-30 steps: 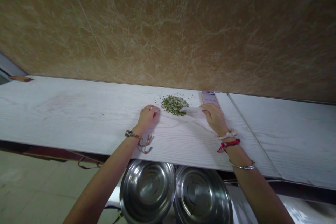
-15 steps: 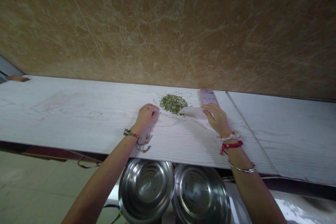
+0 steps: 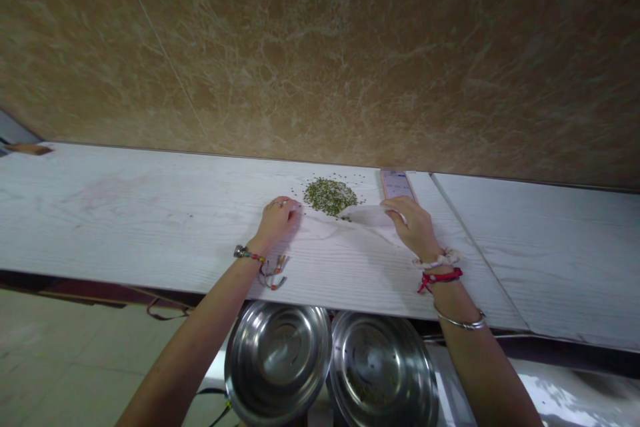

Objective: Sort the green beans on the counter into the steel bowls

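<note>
Left hand rests loosely curled, hold unclear; right hand pinches a white sheet at green grains.

A phone lies beside the brown wall.

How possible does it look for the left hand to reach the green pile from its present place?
Most likely yes: the left hand is close beside the green pile, and I see no barrier between them. The white sheet held by the right hand is at the pile's right edge.
</note>
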A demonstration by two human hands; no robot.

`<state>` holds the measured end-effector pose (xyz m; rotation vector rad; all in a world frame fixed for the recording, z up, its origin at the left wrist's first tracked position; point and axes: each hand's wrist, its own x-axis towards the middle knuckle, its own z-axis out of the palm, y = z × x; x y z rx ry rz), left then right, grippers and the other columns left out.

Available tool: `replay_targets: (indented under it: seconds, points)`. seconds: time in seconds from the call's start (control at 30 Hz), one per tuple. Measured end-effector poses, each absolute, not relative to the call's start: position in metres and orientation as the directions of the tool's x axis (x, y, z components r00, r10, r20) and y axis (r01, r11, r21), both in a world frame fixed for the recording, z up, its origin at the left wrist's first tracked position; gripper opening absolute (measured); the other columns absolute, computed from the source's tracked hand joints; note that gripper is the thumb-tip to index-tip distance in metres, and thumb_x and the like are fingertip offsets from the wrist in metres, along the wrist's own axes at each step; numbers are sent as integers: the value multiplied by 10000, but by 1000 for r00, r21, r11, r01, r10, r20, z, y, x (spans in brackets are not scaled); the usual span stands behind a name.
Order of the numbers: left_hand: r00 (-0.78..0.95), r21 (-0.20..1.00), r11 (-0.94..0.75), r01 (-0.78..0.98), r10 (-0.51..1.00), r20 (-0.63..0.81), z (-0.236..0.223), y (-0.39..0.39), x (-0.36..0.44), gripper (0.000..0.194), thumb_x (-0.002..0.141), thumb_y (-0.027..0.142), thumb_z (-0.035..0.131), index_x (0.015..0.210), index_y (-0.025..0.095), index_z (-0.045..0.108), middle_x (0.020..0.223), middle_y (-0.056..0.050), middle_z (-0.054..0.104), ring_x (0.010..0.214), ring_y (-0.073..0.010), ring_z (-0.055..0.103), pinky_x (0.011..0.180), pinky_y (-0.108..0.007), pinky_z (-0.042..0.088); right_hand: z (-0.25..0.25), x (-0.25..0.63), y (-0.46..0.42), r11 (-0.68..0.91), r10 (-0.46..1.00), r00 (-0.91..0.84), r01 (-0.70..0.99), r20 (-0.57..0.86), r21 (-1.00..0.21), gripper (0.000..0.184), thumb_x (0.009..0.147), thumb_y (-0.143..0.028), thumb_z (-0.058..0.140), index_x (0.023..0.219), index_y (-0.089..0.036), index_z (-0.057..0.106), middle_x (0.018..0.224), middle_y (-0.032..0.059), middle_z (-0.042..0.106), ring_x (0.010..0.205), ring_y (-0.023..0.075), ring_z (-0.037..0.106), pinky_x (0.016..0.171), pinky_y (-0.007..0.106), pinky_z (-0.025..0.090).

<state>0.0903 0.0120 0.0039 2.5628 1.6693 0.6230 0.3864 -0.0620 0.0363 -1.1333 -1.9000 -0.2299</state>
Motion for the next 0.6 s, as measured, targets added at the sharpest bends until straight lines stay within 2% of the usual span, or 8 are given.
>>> replay_targets:
  seconds: [0.2, 0.4, 0.6]
  points:
    - [360, 229, -454, 861, 862, 358, 0, 15, 88, 316, 791, 143, 441, 1040, 155, 635, 1052, -105, 630, 960, -219, 583, 894, -371, 476, 35, 388, -61, 510, 651, -162, 818, 742, -268, 200, 848, -165, 448, 874, -220, 638, 846, 51, 699, 836, 196, 637, 768, 363, 517]
    - [365, 226, -457, 860, 862, 351, 1, 14, 88, 321, 789, 145, 444, 1045, 157, 637, 1061, -98, 627, 956, -211, 586, 890, -355, 478, 39, 388, -63, 545, 666, -217, 795, 714, -267, 199, 846, -171, 445, 864, -229, 635, 822, 40, 695, 808, 189, 639, 747, 353, 525]
    - [344, 249, -430, 868, 881, 324, 2, 13, 89, 316, 800, 145, 449, 1054, 148, 637, 1085, -109, 620, 984, -222, 582, 913, -364, 463, 41, 389, -65, 568, 627, -200, 779, 752, -266, 173, 837, -160, 466, 869, -213, 628, 828, 47, 697, 812, 189, 642, 751, 341, 523]
